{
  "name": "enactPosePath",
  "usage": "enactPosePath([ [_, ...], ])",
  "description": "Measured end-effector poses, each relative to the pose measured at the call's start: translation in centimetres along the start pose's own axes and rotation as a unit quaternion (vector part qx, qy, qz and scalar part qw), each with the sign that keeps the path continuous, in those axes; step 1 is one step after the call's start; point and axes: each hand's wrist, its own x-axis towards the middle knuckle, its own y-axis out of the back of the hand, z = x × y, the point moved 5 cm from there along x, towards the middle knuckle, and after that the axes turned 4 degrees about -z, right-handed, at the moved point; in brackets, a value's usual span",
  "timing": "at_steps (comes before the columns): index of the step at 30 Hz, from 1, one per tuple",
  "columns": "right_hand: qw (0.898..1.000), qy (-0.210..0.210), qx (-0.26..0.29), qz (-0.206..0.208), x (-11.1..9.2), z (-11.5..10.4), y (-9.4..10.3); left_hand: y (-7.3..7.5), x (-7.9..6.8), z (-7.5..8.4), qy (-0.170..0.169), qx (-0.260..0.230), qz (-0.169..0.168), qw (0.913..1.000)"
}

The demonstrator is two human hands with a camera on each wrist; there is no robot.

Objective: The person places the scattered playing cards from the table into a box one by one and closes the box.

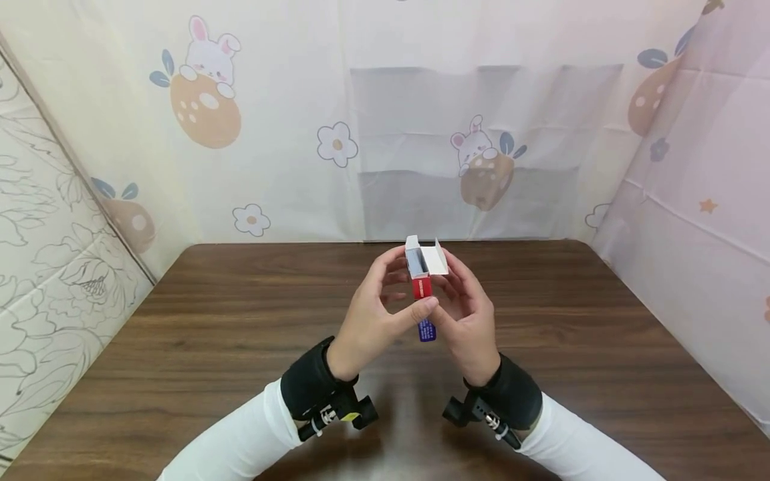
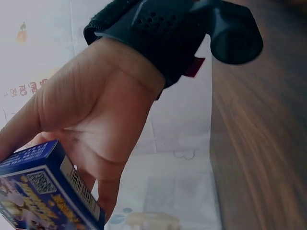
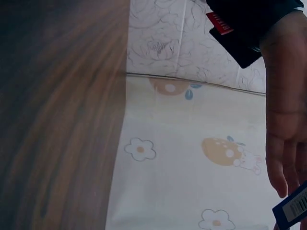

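Both hands hold a small blue and red cardboard box between them, raised over the table. Its top end is open, and white flaps stand out at the upper and right sides. My left hand grips the box from the left, thumb on the near face. From the right, my right hand holds it, its thumb close to the left one. In the left wrist view the box shows a printed face with a square code and a barcode along its side. Only a blue corner of the box appears in the right wrist view.
A dark wood-grain table lies below the hands. Behind it hangs a pale curtain printed with rabbits and flowers, with similar cloth at both sides. Each wrist wears a black strap with a small camera.
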Motion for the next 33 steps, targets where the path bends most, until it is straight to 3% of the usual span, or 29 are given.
enactPosePath([
  [7, 1.0, 0.004, 0.028, -0.006, -0.3, 0.3, -0.2, -0.4, 0.2, -0.7, 0.014, -0.061, 0.011, 0.998],
  [15, 0.999, 0.0, 0.041, -0.026, -0.5, 0.8, -0.3, -0.1, 0.4, -1.0, -0.01, -0.052, 0.007, 0.9986],
  [22, 0.996, 0.019, 0.072, -0.043, -0.2, 0.2, 0.4, 0.5, 0.5, -0.8, -0.036, -0.001, 0.005, 0.9993],
  [29, 0.997, -0.01, 0.061, -0.046, 0.1, -0.7, 0.5, 0.6, 0.4, -0.8, -0.077, 0.072, -0.006, 0.9944],
  [33, 0.997, -0.024, 0.057, -0.035, 0.1, -0.9, 0.4, 0.4, 0.3, -1.2, -0.089, 0.084, -0.016, 0.9923],
])
